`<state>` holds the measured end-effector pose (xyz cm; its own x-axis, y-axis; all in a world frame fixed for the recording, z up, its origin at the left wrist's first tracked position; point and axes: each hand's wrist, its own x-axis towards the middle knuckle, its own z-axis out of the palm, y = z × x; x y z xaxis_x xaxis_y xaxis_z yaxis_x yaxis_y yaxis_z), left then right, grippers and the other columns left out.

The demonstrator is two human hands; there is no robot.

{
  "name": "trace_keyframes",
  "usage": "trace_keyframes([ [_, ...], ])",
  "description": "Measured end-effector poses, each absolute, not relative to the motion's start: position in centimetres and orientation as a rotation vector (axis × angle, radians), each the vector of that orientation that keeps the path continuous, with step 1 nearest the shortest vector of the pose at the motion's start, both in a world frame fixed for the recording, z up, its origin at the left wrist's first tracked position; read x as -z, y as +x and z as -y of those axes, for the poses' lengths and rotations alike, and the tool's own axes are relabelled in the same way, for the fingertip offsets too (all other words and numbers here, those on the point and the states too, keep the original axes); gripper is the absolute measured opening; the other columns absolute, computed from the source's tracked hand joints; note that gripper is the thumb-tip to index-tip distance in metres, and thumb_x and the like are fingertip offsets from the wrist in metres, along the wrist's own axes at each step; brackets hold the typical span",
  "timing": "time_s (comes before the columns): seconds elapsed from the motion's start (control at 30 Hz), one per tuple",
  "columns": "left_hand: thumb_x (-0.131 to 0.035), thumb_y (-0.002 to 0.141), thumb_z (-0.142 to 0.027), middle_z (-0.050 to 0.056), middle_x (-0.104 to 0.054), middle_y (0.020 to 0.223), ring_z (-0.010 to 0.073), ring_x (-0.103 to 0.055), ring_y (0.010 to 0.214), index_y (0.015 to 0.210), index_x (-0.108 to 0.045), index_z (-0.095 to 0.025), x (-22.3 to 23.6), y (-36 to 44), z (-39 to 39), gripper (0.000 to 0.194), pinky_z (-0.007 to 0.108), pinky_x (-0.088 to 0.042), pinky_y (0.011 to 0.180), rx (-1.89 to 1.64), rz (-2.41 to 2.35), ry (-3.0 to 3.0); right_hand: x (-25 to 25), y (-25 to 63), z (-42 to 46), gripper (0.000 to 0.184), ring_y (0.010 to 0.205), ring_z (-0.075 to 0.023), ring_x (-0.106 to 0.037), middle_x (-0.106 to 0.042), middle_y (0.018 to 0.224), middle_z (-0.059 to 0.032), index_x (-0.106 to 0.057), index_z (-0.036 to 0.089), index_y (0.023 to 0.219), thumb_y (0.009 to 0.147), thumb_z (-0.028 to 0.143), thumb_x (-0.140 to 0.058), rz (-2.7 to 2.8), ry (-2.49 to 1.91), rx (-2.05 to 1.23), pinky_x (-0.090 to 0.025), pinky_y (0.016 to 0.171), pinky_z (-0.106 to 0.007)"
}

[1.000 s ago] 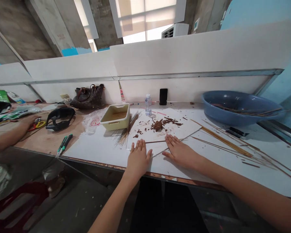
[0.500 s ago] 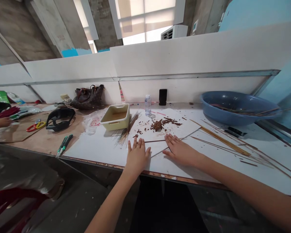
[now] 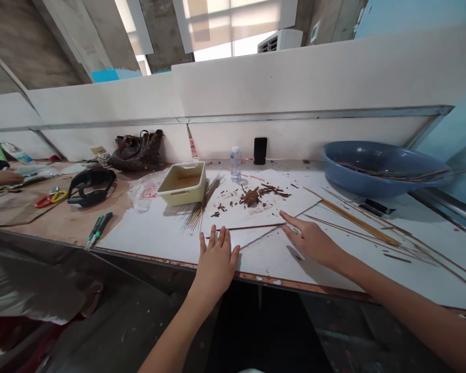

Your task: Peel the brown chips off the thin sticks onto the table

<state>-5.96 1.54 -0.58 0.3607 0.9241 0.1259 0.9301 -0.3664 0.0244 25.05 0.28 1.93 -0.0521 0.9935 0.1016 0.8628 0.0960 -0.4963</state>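
A thin dark-brown stick (image 3: 252,226) lies crosswise on the white paper in front of me. My left hand (image 3: 216,259) rests flat, fingers spread, with its fingertips on the stick's left end. Around the right end is my right hand (image 3: 316,242), raised slightly, its index finger stretched out and thumb apart from it. Whether the thumb touches the stick I cannot tell. A thin grey strip (image 3: 262,235) runs slantwise under the stick toward the right. Beyond the stick sits a crumbly brown lump (image 3: 251,197) with dark broken pieces (image 3: 275,191) scattered about it.
Left stand a yellowish tub (image 3: 182,194) of brownish liquid and a bundle of thin sticks (image 3: 205,204). A clear bottle (image 3: 235,165) and black phone (image 3: 260,151) are behind. Right are yellowish sticks (image 3: 357,220) and a blue basin (image 3: 384,168). Another person's hand (image 3: 3,179) is far left.
My right hand has lifted from lying flat and shifted right to the stick's right end, with fingers more curled. My left hand stays flat at the left end.
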Motion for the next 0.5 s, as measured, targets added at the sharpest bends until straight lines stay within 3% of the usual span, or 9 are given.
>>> trace_keyframes([
  [0.1,-0.033,0.118,-0.041,0.018,-0.043,0.178,0.0389,-0.025,0.172,0.171,-0.048,-0.012,0.0,-5.7,-1.5,0.062,0.071,-0.016,0.14,0.181,1.739,-2.55,-1.1,25.0,-0.3,0.074,0.113,-0.0392,-0.082,-0.072,0.153,-0.0148,-0.047,0.017,0.173,0.113,0.059,-0.036,2.02,-1.798,-0.389,-0.067,0.096,-0.052],
  [0.2,-0.033,0.118,-0.04,0.02,-0.034,0.181,0.037,-0.028,0.172,0.176,-0.037,-0.012,-0.5,-4.8,-1.8,0.065,0.069,-0.017,0.14,0.279,1.689,-2.559,0.0,24.5,-0.8,0.074,0.153,-0.0416,-0.058,-0.057,0.168,-0.0168,-0.047,0.013,0.173,0.113,0.056,-0.039,2.239,-1.69,-0.228,-0.054,0.123,-0.057],
  [0.3,-0.032,0.118,-0.039,0.017,-0.034,0.181,0.0336,-0.029,0.172,0.177,-0.035,-0.014,-0.8,-2.9,-2.7,0.064,0.067,-0.016,0.141,0.314,1.567,-2.643,1.1,23.0,-1.4,0.076,0.164,-0.0397,-0.044,-0.049,0.173,-0.0202,-0.04,0.012,0.176,0.115,0.057,-0.038,2.43,-1.527,-0.088,-0.037,0.135,-0.063],
  [0.4,-0.033,0.118,-0.039,0.018,-0.042,0.178,0.0316,-0.034,0.17,0.174,-0.041,-0.011,-0.7,-1.2,-3.6,0.063,0.063,-0.018,0.142,0.218,1.547,-2.721,1.9,21.0,-1.7,0.088,0.168,-0.0389,-0.036,-0.038,0.177,-0.0247,-0.03,0.006,0.178,0.114,0.068,-0.033,2.478,-1.529,-0.058,-0.032,0.138,-0.061],
  [0.5,-0.034,0.118,-0.041,0.019,-0.044,0.176,0.0306,-0.036,0.169,0.171,-0.045,-0.007,-0.1,-0.6,-3.5,0.064,0.059,-0.021,0.142,0.178,1.583,-2.711,2.7,19.8,-1.1,0.1,0.17,-0.0396,-0.029,-0.031,0.179,-0.0287,-0.031,-0.001,0.175,0.112,0.077,-0.027,2.491,-1.581,-0.063,-0.029,0.139,-0.058],
])
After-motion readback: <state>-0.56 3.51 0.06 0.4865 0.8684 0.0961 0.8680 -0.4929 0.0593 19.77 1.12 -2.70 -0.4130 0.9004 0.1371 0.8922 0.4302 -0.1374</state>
